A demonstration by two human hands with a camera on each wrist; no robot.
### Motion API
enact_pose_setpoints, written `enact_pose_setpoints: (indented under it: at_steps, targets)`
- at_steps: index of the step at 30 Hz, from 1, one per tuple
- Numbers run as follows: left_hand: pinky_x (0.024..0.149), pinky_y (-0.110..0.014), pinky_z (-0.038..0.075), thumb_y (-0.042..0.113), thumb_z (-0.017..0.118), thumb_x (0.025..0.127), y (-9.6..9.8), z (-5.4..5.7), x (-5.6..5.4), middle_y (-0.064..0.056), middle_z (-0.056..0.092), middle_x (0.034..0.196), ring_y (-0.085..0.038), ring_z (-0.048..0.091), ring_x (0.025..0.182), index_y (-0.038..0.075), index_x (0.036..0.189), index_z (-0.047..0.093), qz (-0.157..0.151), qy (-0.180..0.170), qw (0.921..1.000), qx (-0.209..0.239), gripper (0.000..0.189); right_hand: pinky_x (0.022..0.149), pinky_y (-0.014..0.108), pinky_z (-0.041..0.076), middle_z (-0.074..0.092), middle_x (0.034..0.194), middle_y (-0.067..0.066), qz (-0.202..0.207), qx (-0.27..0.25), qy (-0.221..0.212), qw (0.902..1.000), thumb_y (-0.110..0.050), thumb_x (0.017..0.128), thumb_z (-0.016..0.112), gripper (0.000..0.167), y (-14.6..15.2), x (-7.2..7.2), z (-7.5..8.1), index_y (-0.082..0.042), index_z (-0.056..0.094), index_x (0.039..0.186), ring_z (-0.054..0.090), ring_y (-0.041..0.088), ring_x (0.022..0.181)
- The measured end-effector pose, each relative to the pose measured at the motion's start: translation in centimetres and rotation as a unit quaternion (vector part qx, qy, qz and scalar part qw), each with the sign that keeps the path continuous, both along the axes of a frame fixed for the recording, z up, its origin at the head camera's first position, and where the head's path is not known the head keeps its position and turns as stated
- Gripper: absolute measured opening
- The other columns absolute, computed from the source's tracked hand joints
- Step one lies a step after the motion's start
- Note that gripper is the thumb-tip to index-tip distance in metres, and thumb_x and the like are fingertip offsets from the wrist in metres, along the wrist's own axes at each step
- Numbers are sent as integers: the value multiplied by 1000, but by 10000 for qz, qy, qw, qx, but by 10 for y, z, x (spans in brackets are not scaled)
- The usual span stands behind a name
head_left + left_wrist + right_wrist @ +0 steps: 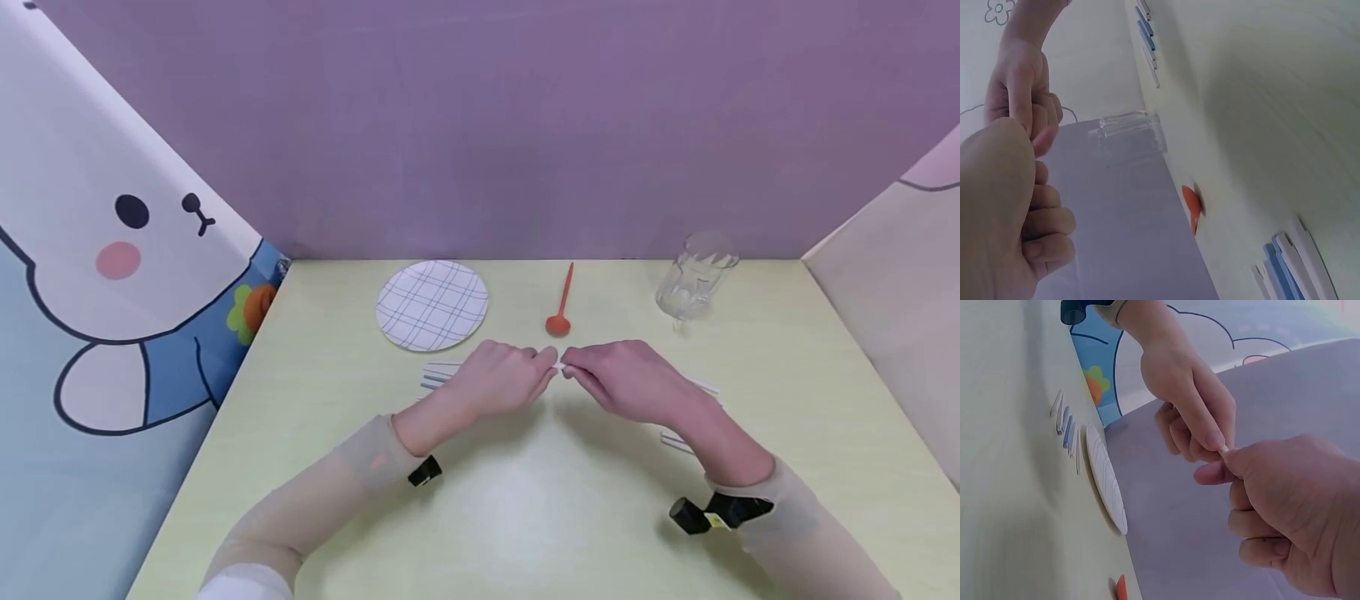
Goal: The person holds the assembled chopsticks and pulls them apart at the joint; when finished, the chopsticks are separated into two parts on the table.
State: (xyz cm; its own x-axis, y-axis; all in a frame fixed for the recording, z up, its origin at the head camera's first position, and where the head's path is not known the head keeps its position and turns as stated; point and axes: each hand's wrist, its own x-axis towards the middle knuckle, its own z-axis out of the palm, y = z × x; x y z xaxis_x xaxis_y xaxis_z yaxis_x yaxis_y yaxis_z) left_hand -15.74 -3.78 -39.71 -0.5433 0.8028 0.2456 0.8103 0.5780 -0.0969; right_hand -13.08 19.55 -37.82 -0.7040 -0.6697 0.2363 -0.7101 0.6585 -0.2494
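Above the table, both hands meet at a small white piece [558, 365]. Its left side is pinched by my left hand [504, 377], thumb and forefinger together. My right hand [628, 382] pinches the right side in the same way. In the right wrist view only a bit of the white piece [1225, 450] shows between the fingertips; the fingers cover the rest, so its kind cannot be told. Below and left of the left hand lie several slim white and blue strips [1285, 265]. More such strips [678, 442] lie partly hidden under the right forearm.
A round white plate [432, 306] with blue crossed lines lies at the back left. Behind the hands is an orange spoon [558, 323]. A clear glass [693, 283] stands at the back right. A purple backdrop [525, 133] rises behind the table [510, 517].
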Motion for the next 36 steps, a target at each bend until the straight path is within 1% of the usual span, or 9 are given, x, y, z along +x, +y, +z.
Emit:
enact_pose_setpoints:
  at_steps: [2,4,10,13,16,20,27,31,36]
  targets:
    - [47,-23,19,34,52,112,-1,1,0,9,31,58,-8,29,48,15,88,54,-11,-91,9999,-72,30,59,22,36,37,67,-15,63,-16,-133,9999,-19,104,68,20,0,0,0,-20,59,86,34,0,59]
    - [48,-23,17,35,52,112,-3,1,-1,10,25,56,-8,25,48,16,86,53,-40,-37,9999,-111,33,60,22,36,34,67,-16,127,-7,-306,9995,-18,105,67,20,1,0,0,-19,57,87,33,0,59]
    - [49,-22,13,36,57,110,-5,-1,-1,10,21,56,-6,18,50,16,84,53,-303,298,9990,-96,33,58,21,32,27,67,-17,231,193,-685,9972,-17,107,64,18,6,0,-1,-20,53,93,30,-1,58]
    - [49,-21,12,35,58,110,-6,-3,0,10,20,56,-6,17,50,16,83,54,-406,315,9986,-98,33,57,20,28,24,67,-18,257,248,-745,9966,-20,108,63,18,7,2,-3,-20,52,94,27,-3,58]
    - [49,-21,13,35,57,111,-6,-4,1,10,21,56,-6,19,50,16,84,55,-423,121,9990,-114,32,56,19,25,22,67,-18,334,238,-726,9965,-18,107,64,18,9,4,-4,-19,51,94,22,-4,58]
    - [48,-23,18,35,55,111,-5,-5,3,10,23,57,-8,24,50,15,87,55,-333,-149,9992,-164,32,57,18,22,20,68,-18,402,239,-700,9964,-16,106,65,20,10,5,-4,-19,50,94,17,-4,58]
    - [47,-23,19,35,57,111,-5,-5,7,9,24,56,-8,24,50,15,84,54,-255,-47,9996,-95,33,57,18,19,19,69,-18,429,221,-609,9970,-14,106,65,21,11,7,-3,-20,49,94,14,-4,59]
    - [47,-23,20,35,55,112,-5,-6,8,10,24,57,-8,25,50,15,86,55,-240,-129,9994,-207,33,56,18,20,19,69,-18,452,223,-597,9969,-14,105,66,20,10,8,-6,-19,50,94,16,-4,59]
    - [46,-24,21,35,55,112,-7,-7,9,9,24,57,-8,25,50,14,87,54,-231,-207,9992,-260,33,55,18,23,22,68,-18,527,132,-409,9977,-11,103,68,19,9,9,-10,-18,52,96,20,-4,58]
